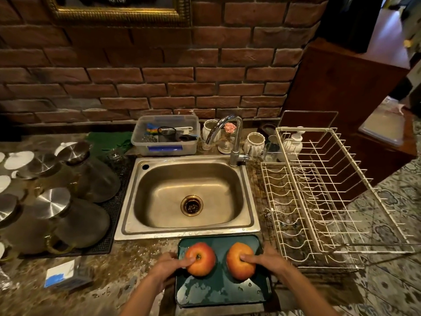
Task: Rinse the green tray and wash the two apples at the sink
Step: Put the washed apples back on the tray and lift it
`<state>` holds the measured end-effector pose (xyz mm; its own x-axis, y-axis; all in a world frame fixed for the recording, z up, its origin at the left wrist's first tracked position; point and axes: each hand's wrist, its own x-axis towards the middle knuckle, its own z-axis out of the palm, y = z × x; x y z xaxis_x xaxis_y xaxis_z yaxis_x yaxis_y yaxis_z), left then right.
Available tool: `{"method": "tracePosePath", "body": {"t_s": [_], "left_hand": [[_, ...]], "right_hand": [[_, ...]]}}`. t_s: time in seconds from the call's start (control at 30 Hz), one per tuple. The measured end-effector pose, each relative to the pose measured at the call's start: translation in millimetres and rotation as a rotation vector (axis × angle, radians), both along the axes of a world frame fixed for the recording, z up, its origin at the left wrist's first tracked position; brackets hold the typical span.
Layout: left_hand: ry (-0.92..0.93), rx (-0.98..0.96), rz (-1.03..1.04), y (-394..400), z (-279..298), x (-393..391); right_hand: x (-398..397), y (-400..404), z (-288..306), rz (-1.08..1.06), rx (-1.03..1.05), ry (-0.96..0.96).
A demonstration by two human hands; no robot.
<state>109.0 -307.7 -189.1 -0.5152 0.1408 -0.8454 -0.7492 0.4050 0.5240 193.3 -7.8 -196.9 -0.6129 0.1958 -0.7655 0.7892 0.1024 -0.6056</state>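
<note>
The green tray [218, 293] lies on the counter just in front of the steel sink [189, 229], its surface wet with puddles. Two red-orange apples rest on it side by side. My left hand [169, 266] grips the left apple [201, 258] with the thumb by its stem. My right hand [268, 258] holds the right apple [239, 262], fingertips pressed on its top. Both apples touch the tray. The faucet [230, 133] stands behind the basin, with no water running.
A white wire dish rack [323, 190] stands right of the sink. Several glass jugs with steel lids [77, 179] sit on a black mat at the left. A clear plastic box [165, 135] of utensils and white jars line the brick wall. A small box [62, 273] lies front left.
</note>
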Motion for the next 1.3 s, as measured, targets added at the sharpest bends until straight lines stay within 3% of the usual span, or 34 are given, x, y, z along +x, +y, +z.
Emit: {"method": "tracePosePath", "body": {"t_s": [0.2,0.77,0.97,1.3], "left_hand": [[-0.02,0.062,-0.017,3.0,-1.3,-3.2],[0.055,-0.058,-0.082,1.6,3.9,-10.5],[0.086,-0.03,-0.147,-15.3,26.4,-22.8],[0.223,-0.04,-0.073,-30.9,77.9,-46.4]], "right_hand": [[-2.0,-2.2,-0.4,-0.046,-0.018,0.001],[8.4,-5.4,13.0,-0.091,0.003,0.029],[-0.8,-10.4,31.0,-0.077,0.009,0.112],[-28.3,-28.9,84.2,-0.075,0.107,0.091]]}}
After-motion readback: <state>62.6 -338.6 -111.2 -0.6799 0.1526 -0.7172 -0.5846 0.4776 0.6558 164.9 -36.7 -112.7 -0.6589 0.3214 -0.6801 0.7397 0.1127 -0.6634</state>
